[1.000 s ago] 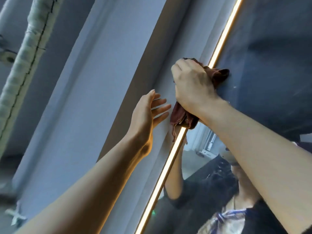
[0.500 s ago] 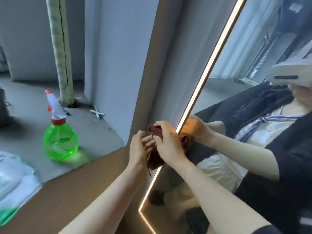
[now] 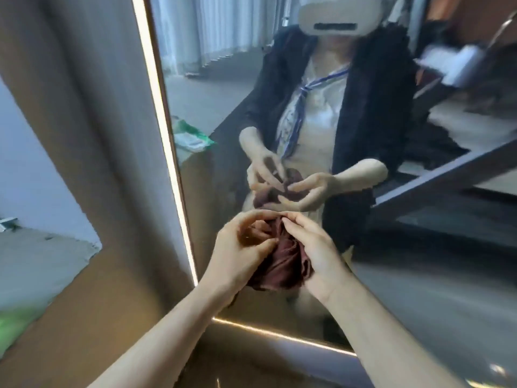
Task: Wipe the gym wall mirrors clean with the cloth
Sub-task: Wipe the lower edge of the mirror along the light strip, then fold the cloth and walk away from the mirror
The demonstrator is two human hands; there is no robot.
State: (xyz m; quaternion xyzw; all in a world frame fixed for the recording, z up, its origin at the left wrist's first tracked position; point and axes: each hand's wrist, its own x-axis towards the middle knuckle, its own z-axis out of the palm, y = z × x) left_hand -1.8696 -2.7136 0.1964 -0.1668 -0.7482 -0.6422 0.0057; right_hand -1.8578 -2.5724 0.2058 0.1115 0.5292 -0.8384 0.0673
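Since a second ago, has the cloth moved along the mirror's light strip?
Yes. The maroon cloth has come down the vertical light strip toward the mirror's bottom corner, now held between both hands.

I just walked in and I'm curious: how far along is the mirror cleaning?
Done: I can't tell; no clearly wiped patch shows on the mirror. In hand: the left hand and right hand pinch and bunch the dark red cloth in front of the glass, off its surface. Left: putting the cloth to the glass and wiping.

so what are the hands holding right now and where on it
Both hold the dark red cloth: left hand pinches its left side, right hand grips its right side.
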